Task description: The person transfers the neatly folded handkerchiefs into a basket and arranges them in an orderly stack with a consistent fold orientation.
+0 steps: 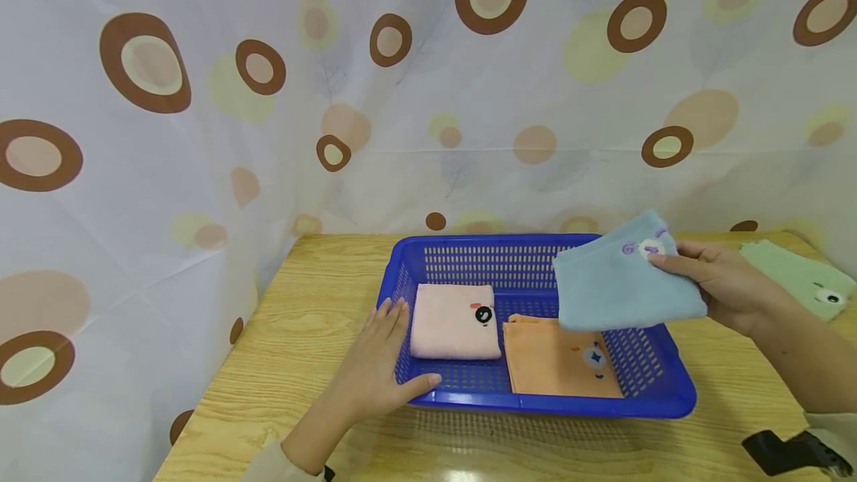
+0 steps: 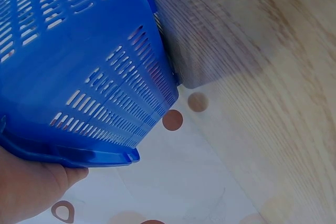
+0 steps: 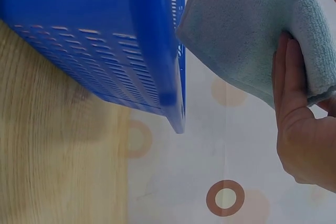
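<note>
A folded light-blue towel (image 1: 616, 288) with a small embroidered face is pinched in my right hand (image 1: 730, 285), thumb on top. It hangs above the right side of a blue plastic basket (image 1: 535, 402). The right wrist view shows fingers beneath the towel (image 3: 247, 30), beside the basket wall (image 3: 110, 51). My left hand (image 1: 371, 370) rests on the basket's left front corner, fingers extended along the rim. Inside the basket, a folded pink towel (image 1: 451, 326) lies at left and a folded orange towel (image 1: 545, 359) at front right. The blue towel hides part of the basket.
A green towel (image 1: 797, 274) lies on the wooden table (image 1: 294, 311) to the right of the basket, partly behind my right forearm. A white curtain (image 1: 415, 95) with brown and yellow rounded shapes hangs behind the table and along its left side.
</note>
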A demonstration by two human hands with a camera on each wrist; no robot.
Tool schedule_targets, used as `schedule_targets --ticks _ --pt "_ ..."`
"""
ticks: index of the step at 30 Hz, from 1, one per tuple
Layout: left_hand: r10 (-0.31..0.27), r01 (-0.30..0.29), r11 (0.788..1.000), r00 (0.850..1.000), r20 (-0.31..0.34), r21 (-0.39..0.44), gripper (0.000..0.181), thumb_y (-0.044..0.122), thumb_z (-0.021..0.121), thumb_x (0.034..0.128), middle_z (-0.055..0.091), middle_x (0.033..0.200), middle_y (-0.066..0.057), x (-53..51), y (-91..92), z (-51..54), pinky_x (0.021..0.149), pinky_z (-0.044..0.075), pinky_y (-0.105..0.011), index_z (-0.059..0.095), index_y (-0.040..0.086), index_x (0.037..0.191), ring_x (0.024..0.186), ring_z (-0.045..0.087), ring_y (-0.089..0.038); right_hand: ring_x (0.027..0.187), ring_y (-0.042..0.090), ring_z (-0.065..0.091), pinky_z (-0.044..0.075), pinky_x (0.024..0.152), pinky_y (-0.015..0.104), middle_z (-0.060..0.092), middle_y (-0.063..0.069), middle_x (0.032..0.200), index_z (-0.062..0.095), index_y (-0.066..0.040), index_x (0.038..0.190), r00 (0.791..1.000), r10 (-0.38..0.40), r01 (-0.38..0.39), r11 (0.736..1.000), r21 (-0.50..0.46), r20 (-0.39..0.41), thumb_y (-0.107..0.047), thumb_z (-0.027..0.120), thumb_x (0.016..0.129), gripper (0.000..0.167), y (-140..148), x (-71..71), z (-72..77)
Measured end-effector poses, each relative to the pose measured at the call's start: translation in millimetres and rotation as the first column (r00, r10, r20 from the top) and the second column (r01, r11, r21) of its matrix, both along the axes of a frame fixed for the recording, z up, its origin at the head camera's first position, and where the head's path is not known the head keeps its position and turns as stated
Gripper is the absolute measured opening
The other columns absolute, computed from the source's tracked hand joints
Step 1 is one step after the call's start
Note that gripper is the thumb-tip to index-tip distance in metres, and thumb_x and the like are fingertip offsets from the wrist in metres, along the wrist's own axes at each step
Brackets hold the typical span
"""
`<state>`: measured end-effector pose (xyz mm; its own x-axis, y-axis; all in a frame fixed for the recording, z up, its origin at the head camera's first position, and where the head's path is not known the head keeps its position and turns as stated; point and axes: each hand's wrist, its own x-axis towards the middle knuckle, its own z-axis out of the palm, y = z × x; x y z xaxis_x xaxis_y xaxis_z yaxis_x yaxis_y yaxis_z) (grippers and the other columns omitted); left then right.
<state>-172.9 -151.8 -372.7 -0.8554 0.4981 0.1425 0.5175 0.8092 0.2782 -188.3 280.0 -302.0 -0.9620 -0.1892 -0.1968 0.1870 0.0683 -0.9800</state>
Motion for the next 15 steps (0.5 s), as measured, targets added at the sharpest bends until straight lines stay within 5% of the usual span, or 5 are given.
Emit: schedule_targets --ticks 15 --pt "-0.001 0.001 1.000 1.000 -0.005 0.003 0.098 0.063 0.051 0.0807 0.019 0.153 -0.020 -0.6 -0.5 -1.6 0.119 0.010 -0.046 0.020 -0.005 0.145 0.144 0.010 -0.034 0.079 0.011 0.068 0.058 0.067 0.028 0.068 -0.009 0.089 0.061 -0.035 0.099 1.000 0.017 -0.017 0.999 -0.036 0.020 -0.022 0.046 0.098 0.020 -19.5 -0.8 -15.2"
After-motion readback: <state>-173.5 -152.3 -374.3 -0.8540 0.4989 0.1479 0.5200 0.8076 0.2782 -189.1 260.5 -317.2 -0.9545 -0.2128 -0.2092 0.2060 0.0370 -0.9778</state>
